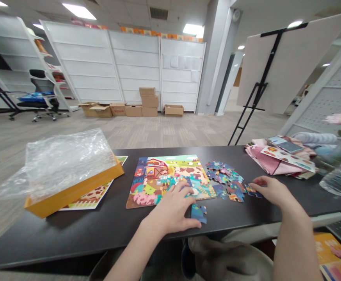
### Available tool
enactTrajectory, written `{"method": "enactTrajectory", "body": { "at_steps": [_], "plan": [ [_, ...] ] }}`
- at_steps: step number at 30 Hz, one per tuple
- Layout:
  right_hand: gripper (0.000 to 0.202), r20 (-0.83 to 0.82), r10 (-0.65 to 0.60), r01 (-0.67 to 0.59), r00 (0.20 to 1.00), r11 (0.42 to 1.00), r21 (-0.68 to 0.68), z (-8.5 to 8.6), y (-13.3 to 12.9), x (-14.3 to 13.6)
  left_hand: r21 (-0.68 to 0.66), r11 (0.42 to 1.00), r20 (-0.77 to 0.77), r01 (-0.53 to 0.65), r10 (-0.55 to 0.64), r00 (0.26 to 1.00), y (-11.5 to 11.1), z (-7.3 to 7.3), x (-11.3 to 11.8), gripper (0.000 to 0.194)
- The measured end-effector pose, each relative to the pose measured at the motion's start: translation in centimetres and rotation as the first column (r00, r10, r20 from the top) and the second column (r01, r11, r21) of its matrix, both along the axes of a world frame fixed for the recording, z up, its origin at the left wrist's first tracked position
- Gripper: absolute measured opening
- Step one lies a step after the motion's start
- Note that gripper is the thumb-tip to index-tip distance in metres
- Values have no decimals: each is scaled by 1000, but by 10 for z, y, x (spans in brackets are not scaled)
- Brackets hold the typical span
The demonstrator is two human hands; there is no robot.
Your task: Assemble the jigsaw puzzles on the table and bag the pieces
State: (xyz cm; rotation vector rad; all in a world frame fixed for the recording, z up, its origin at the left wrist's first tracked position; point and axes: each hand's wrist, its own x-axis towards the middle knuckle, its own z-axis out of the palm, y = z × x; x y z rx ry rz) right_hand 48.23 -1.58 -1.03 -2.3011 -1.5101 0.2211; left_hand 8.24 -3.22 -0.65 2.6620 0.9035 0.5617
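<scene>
A farm-scene puzzle (155,177) with a barn and a cow lies on the dark table (106,226). My left hand (174,207) rests over its lower edge with the fingers spread. Beside the left thumb is a loose blue puzzle piece (199,214). To the right of the board lies a pile of loose pieces (224,175). My right hand (271,189) is at the right end of that pile, its thumb and index finger closed on a dark blue and orange puzzle piece (254,191), which is low at the table surface.
On the left, an orange box (77,189) with clear plastic wrap (68,156) sits over a printed sheet (93,197). Pink cloths (264,158) with a phone (286,144) and a sticker sheet (287,158) lie right, near a clear vase (338,181) with flowers.
</scene>
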Motion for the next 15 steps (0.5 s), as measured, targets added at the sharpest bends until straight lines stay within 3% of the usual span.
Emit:
{"method": "enactTrajectory", "body": {
  "at_steps": [7, 15],
  "plan": [
    [40, -23, 119, -120, 993, 990, -68, 8, 4, -39, 82, 996, -2, 17, -17, 1000, 3, -2, 7, 50],
    [35, -29, 164, -165, 986, 986, -34, 4, 8, -44, 86, 996, -8, 25, -25, 1000, 3, 1, 10, 46]
  ]
}}
